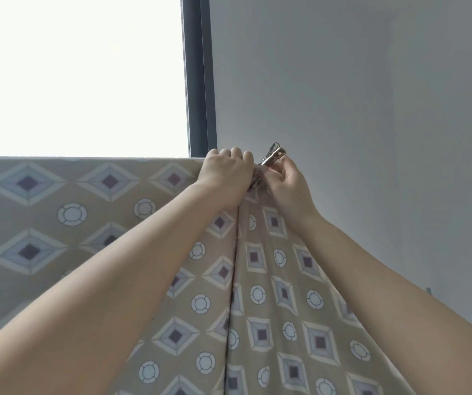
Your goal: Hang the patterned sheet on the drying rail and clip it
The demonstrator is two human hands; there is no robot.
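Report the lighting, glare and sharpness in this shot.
Head view: the window is blown out to plain white; the wall is evenly lit, grey; the sheet shows its pattern clearly; the clip shows small glints and looks sharp, like the left hand and right hand at it; the forearms swell toward the lens, wide-angle stretch.

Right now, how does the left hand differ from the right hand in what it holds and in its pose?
The left hand curls its fingers over the top edge of the patterned sheet; the right hand pinches a metal clip. The left hand shows its back and knuckles; the right hand points its fingers upward along the clip. Both are raised to the same spot on the sheet's top, close together.
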